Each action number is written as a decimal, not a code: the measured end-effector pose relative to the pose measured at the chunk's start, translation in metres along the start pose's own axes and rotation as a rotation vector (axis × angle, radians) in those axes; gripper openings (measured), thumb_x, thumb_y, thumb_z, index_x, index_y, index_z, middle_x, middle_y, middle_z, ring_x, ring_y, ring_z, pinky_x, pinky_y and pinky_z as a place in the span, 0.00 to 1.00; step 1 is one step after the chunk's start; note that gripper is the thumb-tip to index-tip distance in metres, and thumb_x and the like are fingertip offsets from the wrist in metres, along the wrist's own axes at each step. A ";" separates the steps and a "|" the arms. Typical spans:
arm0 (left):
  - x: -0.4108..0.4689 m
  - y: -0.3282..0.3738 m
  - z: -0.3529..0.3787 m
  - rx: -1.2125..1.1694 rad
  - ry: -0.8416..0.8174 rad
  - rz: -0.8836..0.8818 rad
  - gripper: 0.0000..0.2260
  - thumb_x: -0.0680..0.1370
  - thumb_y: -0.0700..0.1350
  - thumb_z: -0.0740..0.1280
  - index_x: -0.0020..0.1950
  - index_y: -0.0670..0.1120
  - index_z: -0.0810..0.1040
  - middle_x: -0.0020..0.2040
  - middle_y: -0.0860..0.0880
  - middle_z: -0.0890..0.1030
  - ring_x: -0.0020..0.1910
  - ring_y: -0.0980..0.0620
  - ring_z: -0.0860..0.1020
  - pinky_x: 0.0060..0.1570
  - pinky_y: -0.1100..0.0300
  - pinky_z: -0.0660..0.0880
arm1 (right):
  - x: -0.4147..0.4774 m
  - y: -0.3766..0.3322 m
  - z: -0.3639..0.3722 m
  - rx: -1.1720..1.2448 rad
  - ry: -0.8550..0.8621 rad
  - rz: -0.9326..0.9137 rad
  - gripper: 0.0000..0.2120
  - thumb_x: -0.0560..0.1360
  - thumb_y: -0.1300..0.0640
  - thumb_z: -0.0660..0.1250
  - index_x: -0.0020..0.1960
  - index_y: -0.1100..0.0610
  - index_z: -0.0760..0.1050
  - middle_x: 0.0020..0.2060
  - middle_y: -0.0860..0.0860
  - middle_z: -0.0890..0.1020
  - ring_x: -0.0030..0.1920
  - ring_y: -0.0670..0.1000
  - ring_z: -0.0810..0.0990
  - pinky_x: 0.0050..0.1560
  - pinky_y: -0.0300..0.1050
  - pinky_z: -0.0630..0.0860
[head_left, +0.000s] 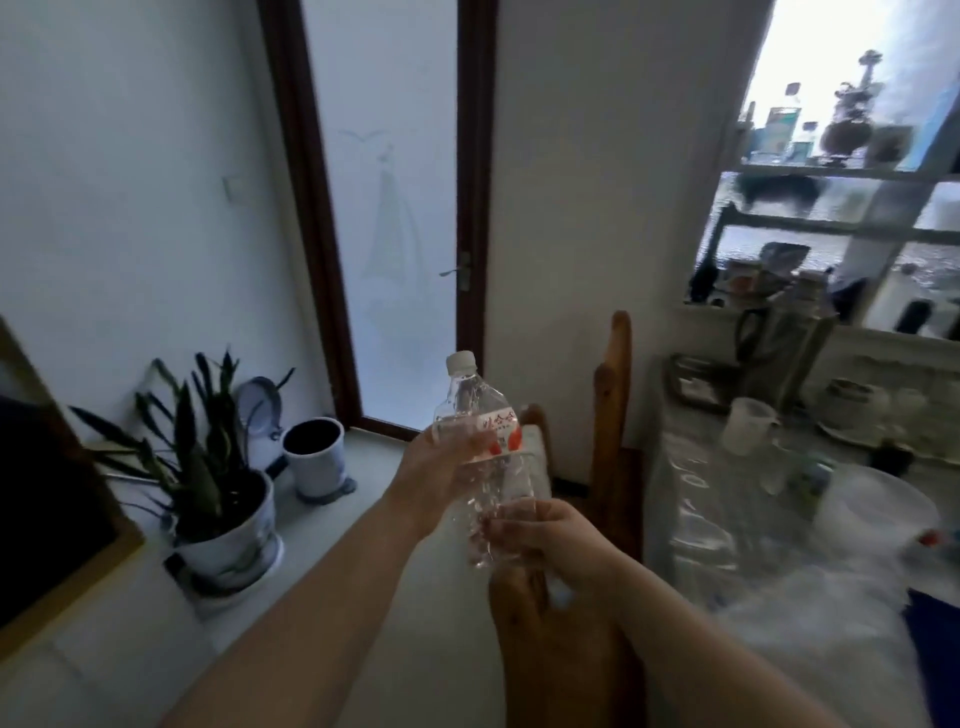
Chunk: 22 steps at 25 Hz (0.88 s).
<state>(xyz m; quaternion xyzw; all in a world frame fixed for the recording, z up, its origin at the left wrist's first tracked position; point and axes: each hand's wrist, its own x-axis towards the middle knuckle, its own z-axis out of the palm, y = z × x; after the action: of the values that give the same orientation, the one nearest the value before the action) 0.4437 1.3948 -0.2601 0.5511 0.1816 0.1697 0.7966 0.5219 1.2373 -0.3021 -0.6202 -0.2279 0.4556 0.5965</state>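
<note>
A clear plastic bottle (475, 410) with a white cap and a red-and-white label is held up in the air at the frame's centre, tilted slightly left. My left hand (441, 467) grips its middle around the label. My right hand (550, 535) grips its crumpled lower end from the right. Both forearms reach in from the bottom of the view.
A wooden chair (613, 426) stands just behind the bottle. To the right is a table (717, 509) under clear plastic, with a white cup (750, 426), a kettle (779, 353) and dishes. Two potted plants (218, 499) sit on the floor at left, by a frosted glass door (384, 208).
</note>
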 end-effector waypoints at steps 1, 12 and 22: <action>0.005 0.005 -0.032 0.012 0.036 0.014 0.13 0.70 0.40 0.74 0.55 0.45 0.81 0.48 0.46 0.86 0.45 0.49 0.85 0.45 0.55 0.80 | 0.023 0.000 0.022 -0.011 -0.012 0.015 0.10 0.73 0.63 0.71 0.53 0.63 0.82 0.48 0.57 0.87 0.49 0.55 0.85 0.55 0.48 0.80; 0.056 0.053 -0.234 -0.011 0.270 0.083 0.15 0.70 0.33 0.72 0.56 0.41 0.80 0.48 0.43 0.85 0.42 0.49 0.84 0.43 0.57 0.81 | 0.194 -0.011 0.166 -0.090 -0.161 0.092 0.15 0.73 0.63 0.71 0.58 0.66 0.78 0.55 0.63 0.84 0.54 0.59 0.84 0.59 0.51 0.80; 0.223 0.082 -0.302 0.004 0.278 0.019 0.16 0.68 0.38 0.74 0.54 0.36 0.80 0.44 0.41 0.82 0.43 0.44 0.80 0.47 0.52 0.78 | 0.356 -0.054 0.151 -0.026 -0.180 0.109 0.18 0.69 0.62 0.75 0.58 0.60 0.79 0.55 0.58 0.84 0.57 0.58 0.83 0.61 0.50 0.79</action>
<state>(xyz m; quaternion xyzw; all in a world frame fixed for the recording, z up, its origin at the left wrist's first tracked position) 0.4893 1.7732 -0.3046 0.5255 0.2854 0.2514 0.7611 0.5808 1.6214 -0.3361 -0.5960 -0.2523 0.5381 0.5400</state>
